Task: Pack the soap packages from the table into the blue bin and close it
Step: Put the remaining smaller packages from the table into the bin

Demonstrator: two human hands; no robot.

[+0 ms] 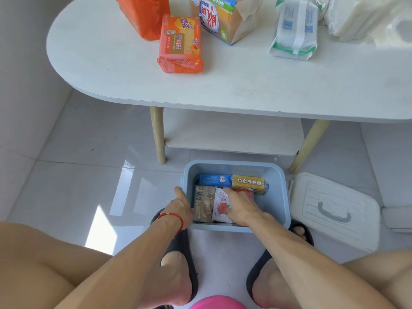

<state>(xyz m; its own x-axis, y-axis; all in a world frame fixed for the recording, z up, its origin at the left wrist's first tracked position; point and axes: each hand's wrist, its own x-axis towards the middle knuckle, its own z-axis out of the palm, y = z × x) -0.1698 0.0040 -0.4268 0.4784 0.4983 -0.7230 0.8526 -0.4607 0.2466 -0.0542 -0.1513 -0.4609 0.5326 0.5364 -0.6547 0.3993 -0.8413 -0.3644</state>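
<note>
The blue bin (278, 197) stands open on the floor between my feet. Inside lie a blue soap pack (214, 180), a yellow one (248, 182), a brown barcode pack (204, 202) and a white-and-red pack (221, 206). My left hand (180, 207) grips the bin's left rim, thumb on top. My right hand (242, 205) reaches into the bin and presses on the white-and-red pack. On the white table (111, 70) remain an orange soap pack (180, 44), a bigger orange pack (142, 14), a yellow-blue box (219, 17) and a white-green pack (294, 30).
The bin's white lid (334, 210) with a grey handle lies on the floor right of the bin. Table legs (158, 134) and a lower shelf (234, 132) stand just behind the bin. White bags (365, 16) sit at the table's far right. A pink stool edge (217, 303) shows below.
</note>
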